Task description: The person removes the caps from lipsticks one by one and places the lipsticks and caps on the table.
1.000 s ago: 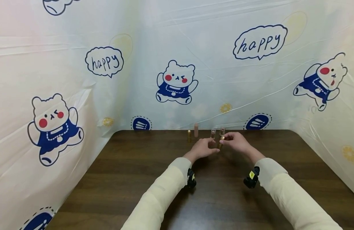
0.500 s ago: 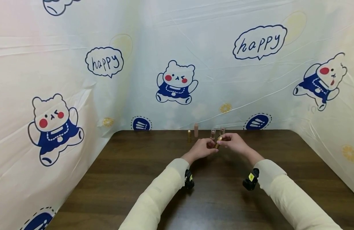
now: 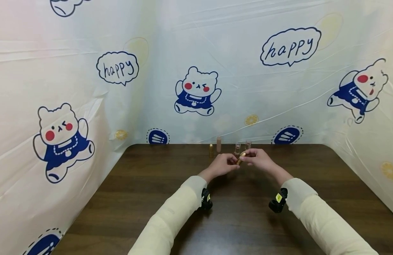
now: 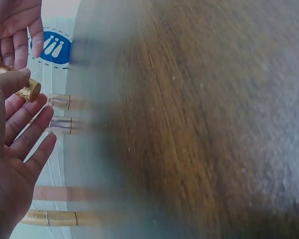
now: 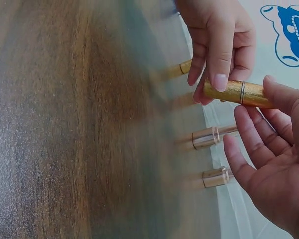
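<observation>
Both hands hold one gold lipstick tube (image 5: 232, 91) above the far part of the table. My left hand (image 3: 221, 164) pinches its lower end between thumb and fingers. At the upper, rounded end, my right hand (image 3: 260, 160) pinches the tube with thumb and fingertips. A dark seam rings its middle, and its two halves meet there. In the head view the tube tilts, top toward the right. Behind the hands stand a second gold lipstick (image 3: 211, 151), a pink tube (image 3: 219, 145) and two clear-topped lipsticks, one left (image 3: 237, 149) and one right (image 3: 248, 145).
The dark wood table (image 3: 145, 191) ends at a patterned curtain (image 3: 158, 102) just behind the standing tubes. Curtain also hangs along both sides. A black wrist camera (image 3: 206, 199) sits on the left wrist, another (image 3: 278, 200) on the right.
Both hands have shifted slightly left with the gold lipstick, drawing it away from the clear-topped pair. The left fingers have closed round its lower end. The standing tubes stay put.
</observation>
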Demonstrator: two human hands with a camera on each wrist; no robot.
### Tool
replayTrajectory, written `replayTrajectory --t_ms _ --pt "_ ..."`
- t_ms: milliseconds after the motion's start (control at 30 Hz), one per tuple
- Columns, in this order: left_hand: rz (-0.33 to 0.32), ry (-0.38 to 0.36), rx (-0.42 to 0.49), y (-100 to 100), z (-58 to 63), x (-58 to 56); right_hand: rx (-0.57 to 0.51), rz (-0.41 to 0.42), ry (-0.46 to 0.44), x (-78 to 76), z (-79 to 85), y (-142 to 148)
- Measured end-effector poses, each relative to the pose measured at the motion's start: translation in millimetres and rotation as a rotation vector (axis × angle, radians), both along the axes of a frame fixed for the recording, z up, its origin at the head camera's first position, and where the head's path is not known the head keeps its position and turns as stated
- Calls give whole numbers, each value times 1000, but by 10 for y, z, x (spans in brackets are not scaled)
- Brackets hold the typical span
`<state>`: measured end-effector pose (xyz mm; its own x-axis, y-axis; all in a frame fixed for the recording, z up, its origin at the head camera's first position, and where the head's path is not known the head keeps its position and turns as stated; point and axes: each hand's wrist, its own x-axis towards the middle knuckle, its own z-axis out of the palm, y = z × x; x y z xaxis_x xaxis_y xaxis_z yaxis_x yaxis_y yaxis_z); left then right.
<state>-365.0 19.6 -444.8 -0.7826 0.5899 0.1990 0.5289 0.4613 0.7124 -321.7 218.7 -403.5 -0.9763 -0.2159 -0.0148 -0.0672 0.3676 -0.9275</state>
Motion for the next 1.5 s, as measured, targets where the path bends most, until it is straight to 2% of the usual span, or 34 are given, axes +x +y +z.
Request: replayTrajectory --t_ms 200,467,1033,1500 --pt "-10 -15 6 -43 29 23 9 4 -4 9 3 -24" --pt "-3 -10 -30 -88 40 32 46 13 9 10 -33 -46" --pt "-7 8 -88 -157 85 89 114 -17 36 29 -52 -125" --pt "9 -15 -115 -162 105 96 193 -44 78 27 -52 -140"
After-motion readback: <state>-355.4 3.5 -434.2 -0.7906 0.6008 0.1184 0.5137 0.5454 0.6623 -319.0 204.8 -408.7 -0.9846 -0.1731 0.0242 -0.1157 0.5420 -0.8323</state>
